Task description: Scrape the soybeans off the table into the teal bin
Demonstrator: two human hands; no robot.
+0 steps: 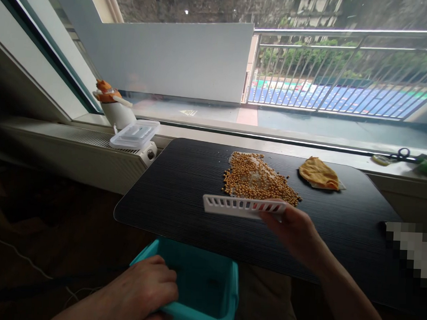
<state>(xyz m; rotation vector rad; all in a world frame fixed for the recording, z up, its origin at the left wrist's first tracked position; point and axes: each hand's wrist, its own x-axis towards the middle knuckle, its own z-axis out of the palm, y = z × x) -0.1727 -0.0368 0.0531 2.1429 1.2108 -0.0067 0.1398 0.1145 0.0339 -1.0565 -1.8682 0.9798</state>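
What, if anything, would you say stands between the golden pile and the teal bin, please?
Seen from the head camera, the white slotted piece in the right hand stands along the near side of the golden pile, between it and the teal bin; its height above the black table is unclear. The table's near edge lies between.

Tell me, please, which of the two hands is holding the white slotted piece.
The right hand, over the black table, holds the white slotted piece; the left hand instead holds the teal bin by its rim.
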